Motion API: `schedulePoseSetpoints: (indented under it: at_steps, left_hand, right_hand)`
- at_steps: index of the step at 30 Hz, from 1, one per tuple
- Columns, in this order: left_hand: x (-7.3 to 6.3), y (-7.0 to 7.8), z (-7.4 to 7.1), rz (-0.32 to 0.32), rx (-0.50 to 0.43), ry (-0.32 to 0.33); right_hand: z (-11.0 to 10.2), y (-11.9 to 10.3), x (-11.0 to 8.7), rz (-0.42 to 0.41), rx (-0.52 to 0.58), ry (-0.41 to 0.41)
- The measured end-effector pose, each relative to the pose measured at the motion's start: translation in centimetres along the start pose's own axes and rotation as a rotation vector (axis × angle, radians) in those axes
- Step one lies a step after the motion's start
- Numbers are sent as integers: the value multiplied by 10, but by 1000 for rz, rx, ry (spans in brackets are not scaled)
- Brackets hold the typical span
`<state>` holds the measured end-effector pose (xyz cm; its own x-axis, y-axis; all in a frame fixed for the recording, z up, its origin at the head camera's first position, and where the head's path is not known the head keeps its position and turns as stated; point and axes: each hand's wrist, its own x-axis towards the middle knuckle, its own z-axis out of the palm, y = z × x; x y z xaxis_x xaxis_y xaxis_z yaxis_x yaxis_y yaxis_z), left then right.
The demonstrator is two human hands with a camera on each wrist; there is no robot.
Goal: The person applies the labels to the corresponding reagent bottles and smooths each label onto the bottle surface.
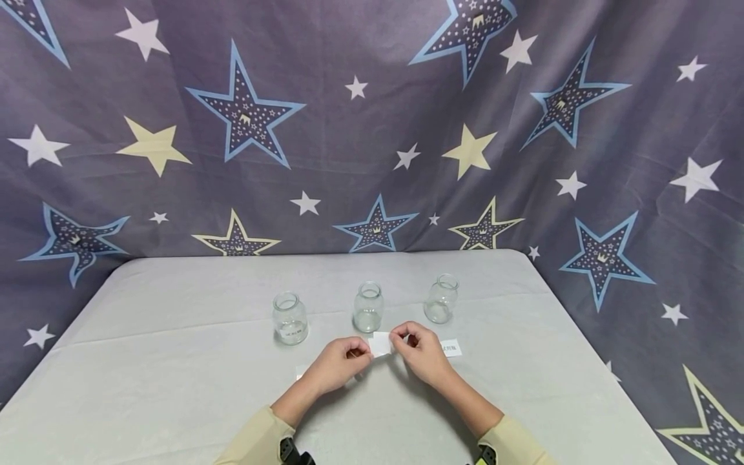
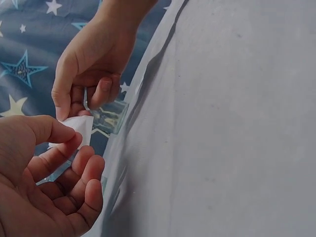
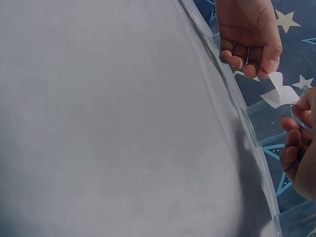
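Observation:
Between my two hands a small white paper label (image 1: 380, 344) is held up in front of the middle glass jar (image 1: 369, 309). My left hand (image 1: 340, 363) pinches its left side between thumb and forefinger. The opposite side is pinched by my right hand (image 1: 422, 352). In the right wrist view the label (image 3: 280, 96) looks bent, with a corner or flap standing apart. The left wrist view shows the left hand (image 2: 54, 173) with its other fingers loosely curled beneath the pinch. Whether the label bears print cannot be seen.
A left glass jar (image 1: 289, 320) has small dark print low on its side. A right glass jar (image 1: 442, 299) stands farther back. A printed label (image 1: 451, 348) lies beside my right hand; a white scrap (image 1: 300, 371) shows by my left wrist. The pale tablecloth (image 1: 174, 374) meets a star-patterned curtain.

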<state>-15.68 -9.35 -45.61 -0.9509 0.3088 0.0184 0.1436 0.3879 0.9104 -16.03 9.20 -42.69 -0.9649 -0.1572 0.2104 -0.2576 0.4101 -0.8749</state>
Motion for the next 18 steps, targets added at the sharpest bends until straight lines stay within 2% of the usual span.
schedulePoseSetpoints:
  at_steps: [18]
  left_hand:
    - [0,1,0,-16,23,6]
  right_hand:
    - [0,3,1,40,42,57]
